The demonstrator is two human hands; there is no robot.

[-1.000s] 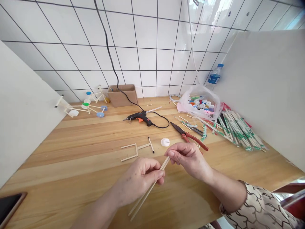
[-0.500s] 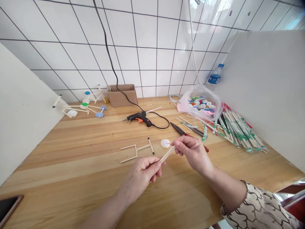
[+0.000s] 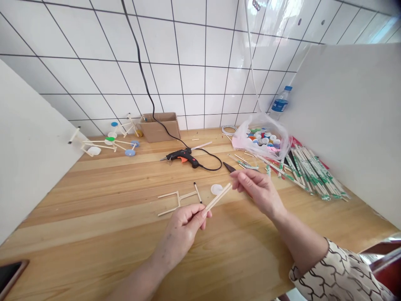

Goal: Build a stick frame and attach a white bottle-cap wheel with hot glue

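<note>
My left hand (image 3: 183, 234) grips the lower end of a pair of thin wooden chopsticks (image 3: 218, 196), whose tips point up and right. Just beyond those tips, my right hand (image 3: 258, 192) hangs with its fingers loosely together, holding nothing I can see. Below its fingertips lies a white plastic bottle cap (image 3: 216, 189). Left of the cap, a flat stick frame (image 3: 178, 200) rests on the wooden table (image 3: 94, 217). My right hand hides most of a pair of pliers, with only the black nose (image 3: 229, 167) showing.
A black hot glue gun (image 3: 183, 156) lies beyond the hands. Far right are a plastic bag of bottle caps (image 3: 260, 142) and bundled chopsticks (image 3: 313, 171). A stick model with caps (image 3: 103, 144) stands far left, near a cardboard box (image 3: 159, 127). White boards flank the table.
The chopsticks have swung from pointing down to pointing up and right, now held at their lower end by my left hand. My right hand has let go and now covers most of the pliers.
</note>
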